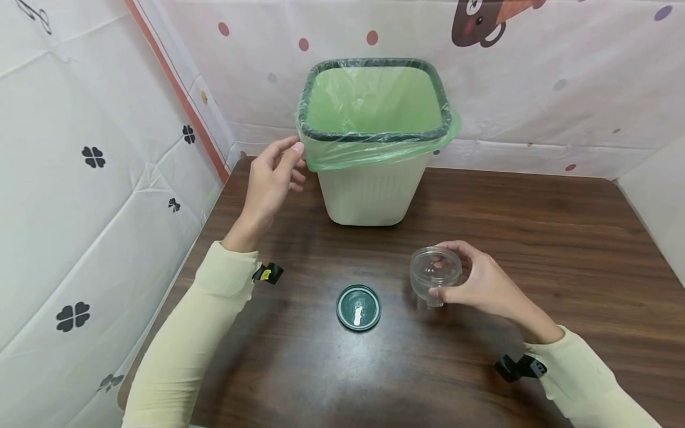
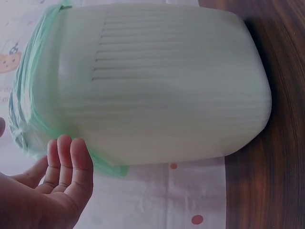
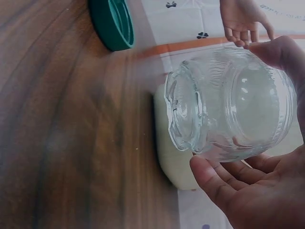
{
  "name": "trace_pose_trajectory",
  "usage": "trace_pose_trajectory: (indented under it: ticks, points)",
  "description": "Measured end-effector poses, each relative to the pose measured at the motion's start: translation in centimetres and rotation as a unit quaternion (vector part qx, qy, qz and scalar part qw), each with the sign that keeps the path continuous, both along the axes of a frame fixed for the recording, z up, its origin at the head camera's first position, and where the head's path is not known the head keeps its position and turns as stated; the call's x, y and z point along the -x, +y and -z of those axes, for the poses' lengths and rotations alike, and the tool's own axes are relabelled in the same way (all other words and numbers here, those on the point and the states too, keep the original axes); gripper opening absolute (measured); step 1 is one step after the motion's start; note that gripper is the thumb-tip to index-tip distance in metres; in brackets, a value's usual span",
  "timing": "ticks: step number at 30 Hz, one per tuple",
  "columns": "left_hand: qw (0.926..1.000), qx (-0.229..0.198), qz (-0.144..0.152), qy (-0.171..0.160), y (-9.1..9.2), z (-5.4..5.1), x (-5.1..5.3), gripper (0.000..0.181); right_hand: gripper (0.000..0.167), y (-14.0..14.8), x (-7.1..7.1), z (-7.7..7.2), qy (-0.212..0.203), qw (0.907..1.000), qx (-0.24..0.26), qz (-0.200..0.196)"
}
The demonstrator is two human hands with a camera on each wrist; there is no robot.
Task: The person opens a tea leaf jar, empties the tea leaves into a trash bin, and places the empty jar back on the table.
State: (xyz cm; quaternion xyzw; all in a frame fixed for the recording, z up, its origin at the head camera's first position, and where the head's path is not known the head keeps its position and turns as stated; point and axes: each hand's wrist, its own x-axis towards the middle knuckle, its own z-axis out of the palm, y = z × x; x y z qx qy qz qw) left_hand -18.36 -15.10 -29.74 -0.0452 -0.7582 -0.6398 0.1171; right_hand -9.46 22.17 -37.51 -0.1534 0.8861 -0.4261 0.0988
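My right hand (image 1: 476, 282) grips a clear glass jar (image 1: 436, 270) between thumb and fingers, above the table. In the right wrist view the jar (image 3: 233, 105) has its narrower, ridged end facing the tabletop. My left hand (image 1: 273, 178) is at the left side of a pale green trash bin (image 1: 369, 193), its fingers loosely bent near the bin's upper edge. In the left wrist view those fingers (image 2: 64, 162) lie by the edge of the green plastic bag (image 2: 35, 90); I cannot tell whether they touch it. A dark green round lid (image 1: 358, 307) lies on the table left of the jar.
The bag is folded over the bin's dark green rim (image 1: 374, 137). Everything stands on a brown wooden table (image 1: 535, 238). A white printed cloth (image 1: 535, 89) hangs behind the table, and another (image 1: 107, 238) covers the left side.
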Motion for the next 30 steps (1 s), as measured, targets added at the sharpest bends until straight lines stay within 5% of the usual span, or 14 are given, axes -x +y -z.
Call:
trace_pose_trajectory:
  ticks: [15,30]
  points:
    - [0.9998,0.007,0.011,0.017,0.4,0.3,-0.6,0.049,0.078,-0.1,-0.7,1.7,-0.011,0.999,-0.037,-0.022]
    - [0.991,0.087,0.032,0.096,1.0,1.2,-1.6,0.067,0.083,-0.1,-1.0,3.4,0.011,0.9986,-0.024,-0.046]
